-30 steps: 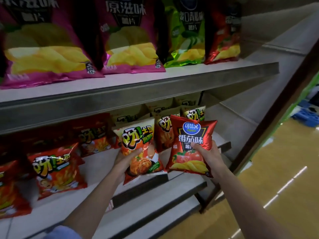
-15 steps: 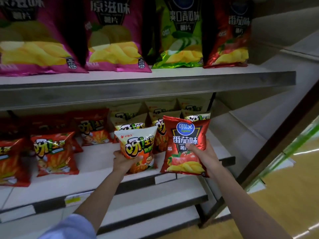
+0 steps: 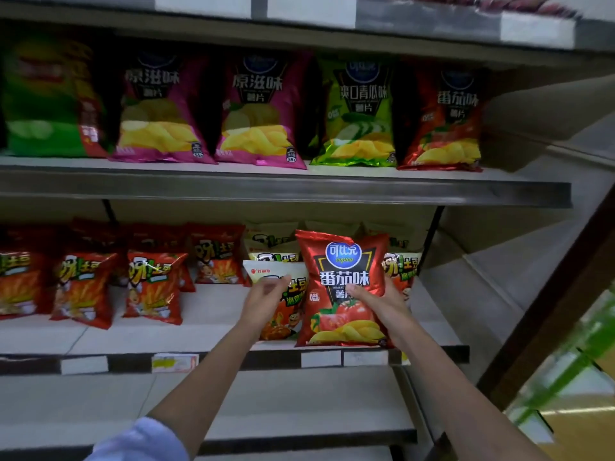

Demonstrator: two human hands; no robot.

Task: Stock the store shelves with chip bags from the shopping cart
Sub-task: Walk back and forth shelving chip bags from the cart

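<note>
A red tomato chip bag (image 3: 342,287) is held upright by the right hand (image 3: 376,299), whose fingers are curled around its right edge, in front of the middle shelf (image 3: 109,337). Its lower edge is seen at the front lip of this shelf. Just to its left, a white and orange chip bag (image 3: 283,307) stands on the same shelf, and the left hand (image 3: 266,299) is placed at its front with fingers loosely bent; a firm grip cannot be told. Purple, green and red bags are lined on the upper shelf (image 3: 283,189).

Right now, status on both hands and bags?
Left hand gripping white-topped fries bag at lower shelf. Right hand holding red tomato chip bag. Nothing in the way.
</note>
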